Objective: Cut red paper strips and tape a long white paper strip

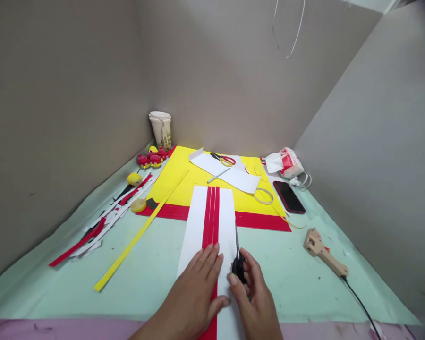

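Cardboard walls (74,94) boxed the bench on 3 sides; mint-green cover (156,278) on the tabletop, pink edge nearest the camera.

Left hand (198,288) lay flat, palm down, fingers extended and together, pressing on the white sheet (194,226); fingertips rested across the red stripes (211,212) running down the sheet's middle. Right hand (257,297) was clenched around the handles of the black-handled scissors (238,262); blades pointed away from the body, lying along the right part of the white sheet, just beside the left hand's fingers; could not tell whether the blades were parted. White sheet sat centre-front, its far end overlapping the yellow sheet (179,174), which lay on a larger red sheet (265,221).

Around it:
- long yellow strip (138,236) diagonal, left of the white sheet
- pile of red, white and black scraps (102,226) further left
- 2 yellow discs (138,205) near the scraps; small red-and-yellow craft pieces (150,159) by the paper cup (161,128) in the far corner
- red-handled scissors (225,159) and a pencil (217,176) on a loose white paper (233,177)
- tape ring (264,195) beside a dark phone (288,197)
- tissue pack (286,163) at far right
- glue gun (324,252) right of the hands, well apart, black cable trailing toward the camera
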